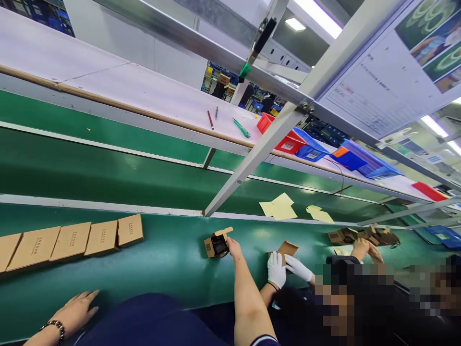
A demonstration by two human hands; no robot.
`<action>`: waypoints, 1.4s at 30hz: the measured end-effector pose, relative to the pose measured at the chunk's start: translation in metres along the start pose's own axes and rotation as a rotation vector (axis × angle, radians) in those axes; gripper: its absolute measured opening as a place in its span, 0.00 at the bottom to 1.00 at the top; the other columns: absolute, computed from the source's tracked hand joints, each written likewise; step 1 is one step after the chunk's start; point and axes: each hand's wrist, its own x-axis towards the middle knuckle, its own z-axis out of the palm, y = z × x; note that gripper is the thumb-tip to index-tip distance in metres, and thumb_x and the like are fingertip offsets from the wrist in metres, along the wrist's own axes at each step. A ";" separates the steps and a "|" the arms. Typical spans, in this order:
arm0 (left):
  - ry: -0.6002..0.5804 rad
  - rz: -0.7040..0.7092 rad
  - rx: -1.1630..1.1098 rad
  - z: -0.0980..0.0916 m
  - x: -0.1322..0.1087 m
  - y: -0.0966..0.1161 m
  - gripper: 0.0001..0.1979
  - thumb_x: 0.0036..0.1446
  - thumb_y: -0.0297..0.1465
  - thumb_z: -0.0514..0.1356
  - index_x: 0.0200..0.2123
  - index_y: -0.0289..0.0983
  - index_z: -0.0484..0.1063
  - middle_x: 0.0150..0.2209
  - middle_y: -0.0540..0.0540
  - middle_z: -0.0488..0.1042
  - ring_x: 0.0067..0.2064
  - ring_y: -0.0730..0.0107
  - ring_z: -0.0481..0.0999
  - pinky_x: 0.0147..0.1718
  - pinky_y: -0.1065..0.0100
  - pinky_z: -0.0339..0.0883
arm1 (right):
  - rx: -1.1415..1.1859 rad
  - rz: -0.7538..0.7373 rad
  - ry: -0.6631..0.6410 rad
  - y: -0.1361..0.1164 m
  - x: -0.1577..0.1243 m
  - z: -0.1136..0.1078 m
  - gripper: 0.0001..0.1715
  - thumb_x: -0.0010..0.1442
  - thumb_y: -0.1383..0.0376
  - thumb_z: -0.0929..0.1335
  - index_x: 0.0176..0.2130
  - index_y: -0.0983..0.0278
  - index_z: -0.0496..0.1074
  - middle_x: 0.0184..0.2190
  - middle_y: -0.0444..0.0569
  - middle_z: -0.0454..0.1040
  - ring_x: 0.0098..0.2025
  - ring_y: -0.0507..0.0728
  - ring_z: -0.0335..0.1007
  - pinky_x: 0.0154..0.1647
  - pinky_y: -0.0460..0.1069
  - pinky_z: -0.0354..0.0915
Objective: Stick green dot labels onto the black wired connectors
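My right hand [235, 249] reaches forward and grips the edge of a small brown cardboard box [209, 247]. The box stands on the green work surface with its lid flap up, and something dark shows inside it. My left hand [77, 310] lies at the lower left, fingers stretched out over the green surface [154, 269], holding nothing; a beaded bracelet is on its wrist. Nearest to it, a row of closed cardboard boxes [103, 238] with printed lids stands farther back on the left.
To my right, a co-worker's white-gloved hands [276, 270] handle another open box [288, 248]. Farther along, another person's hands [362, 249] are near more boxes [378, 236]. Yellow paper sheets [279, 207] lie behind a metal post [252, 158]. A shelf holds pens, a green cutter [241, 128] and bins [288, 142].
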 end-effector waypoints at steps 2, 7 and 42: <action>0.063 0.038 -0.019 -0.022 -0.006 0.014 0.26 0.54 0.38 0.47 0.56 0.39 0.59 0.57 0.49 0.62 0.58 0.64 0.58 0.57 0.69 0.48 | -0.042 -0.052 -0.090 -0.009 -0.003 0.018 0.22 0.58 0.58 0.59 0.43 0.69 0.70 0.41 0.55 0.73 0.44 0.59 0.67 0.42 0.48 0.60; 0.308 0.254 -0.166 -0.076 -0.022 0.065 0.25 0.54 0.36 0.49 0.56 0.39 0.60 0.59 0.48 0.58 0.62 0.63 0.50 0.59 0.64 0.45 | -0.167 -0.219 -0.245 -0.046 -0.047 0.083 0.21 0.59 0.57 0.58 0.43 0.67 0.70 0.38 0.55 0.74 0.41 0.59 0.70 0.37 0.47 0.61; 0.443 0.657 -0.072 -0.099 0.004 0.157 0.16 0.46 0.33 0.62 0.39 0.30 0.69 0.34 0.36 0.73 0.39 0.53 0.69 0.40 0.56 0.59 | -0.252 -0.767 -0.469 -0.083 -0.120 0.133 0.20 0.58 0.71 0.57 0.46 0.64 0.70 0.26 0.44 0.75 0.23 0.50 0.71 0.28 0.44 0.65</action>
